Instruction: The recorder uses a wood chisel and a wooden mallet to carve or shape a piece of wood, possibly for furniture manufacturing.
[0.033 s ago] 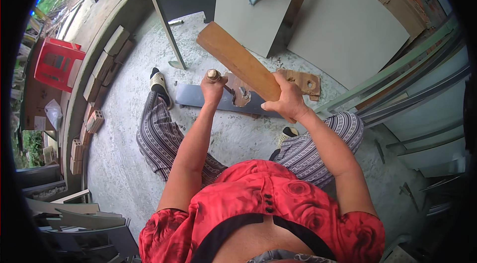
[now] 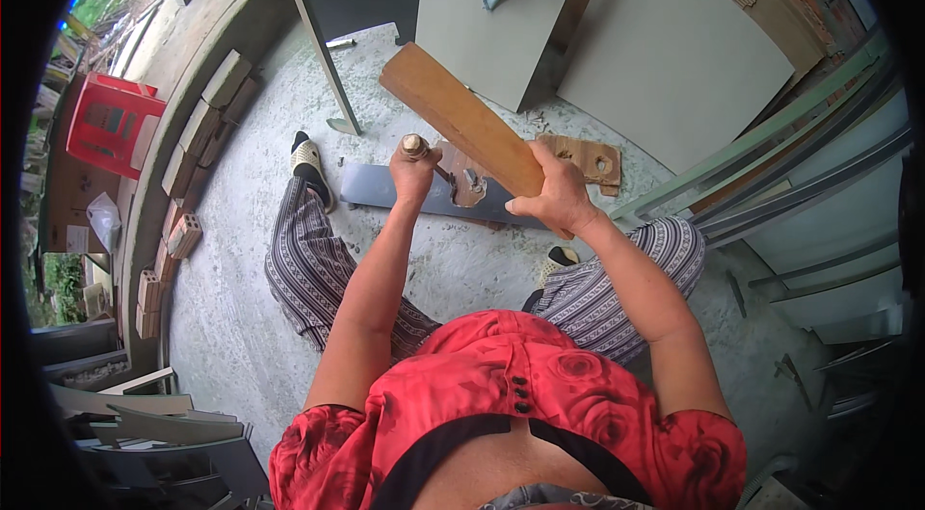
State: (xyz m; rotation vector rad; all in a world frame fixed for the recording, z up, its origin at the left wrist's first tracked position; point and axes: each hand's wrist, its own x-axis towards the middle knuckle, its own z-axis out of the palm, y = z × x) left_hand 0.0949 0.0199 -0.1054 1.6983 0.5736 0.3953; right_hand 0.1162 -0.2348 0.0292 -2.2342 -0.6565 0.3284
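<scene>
Wooden plank (image 2: 461, 120): gripped at its near end by the right hand (image 2: 559, 194), fingers wrapped tight round it, the board raised and slanting up and away to the left over the concrete floor (image 2: 241, 337). Left hand (image 2: 412, 173) is fisted round the wooden handle of a chisel-like tool (image 2: 424, 156), its far end meeting a small brown wood piece (image 2: 466, 178) that lies on a grey metal strip (image 2: 385, 187) in front of the person's striped trouser legs. Off to the side: torn cardboard piece (image 2: 588, 160) just right of the plank, grey panels (image 2: 665, 67) leaning behind, stacked bricks (image 2: 198, 130) along the left kerb, red plastic crate (image 2: 108, 125) beyond them.
</scene>
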